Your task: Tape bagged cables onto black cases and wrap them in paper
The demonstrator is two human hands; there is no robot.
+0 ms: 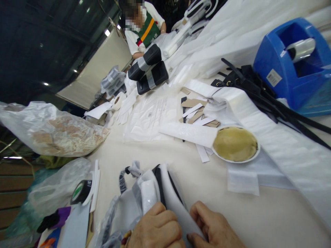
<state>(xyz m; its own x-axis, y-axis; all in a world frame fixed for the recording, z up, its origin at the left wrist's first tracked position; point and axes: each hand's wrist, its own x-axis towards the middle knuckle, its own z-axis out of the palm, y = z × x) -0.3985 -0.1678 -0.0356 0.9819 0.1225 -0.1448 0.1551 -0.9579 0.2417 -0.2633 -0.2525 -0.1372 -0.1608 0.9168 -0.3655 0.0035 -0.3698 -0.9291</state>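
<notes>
Bag [172,194], white with black trim, is held upright at the near side of the table [201,182], its handle [122,181] swathed in clear wrap. Its body is gripped by the left hand [159,227], whose fingers are curled closed over it, while its right-hand panel is pinched between the thumb and bent fingers of the right hand [213,227]; how firmly it is pinched cannot be told. To the left, a dark tape roll [81,192] is set near the table's edge, and scraps are held in a clear sack [59,132] beyond. Farther up, cardboard strips [196,106] are scattered near a gold-coloured oval piece [235,144]. Black straps [258,93] are heaped beside a blue tape dispenser [271,65]. Two black cases [152,77] are placed near the far end, where a co-worker [148,27] is seen.
</notes>
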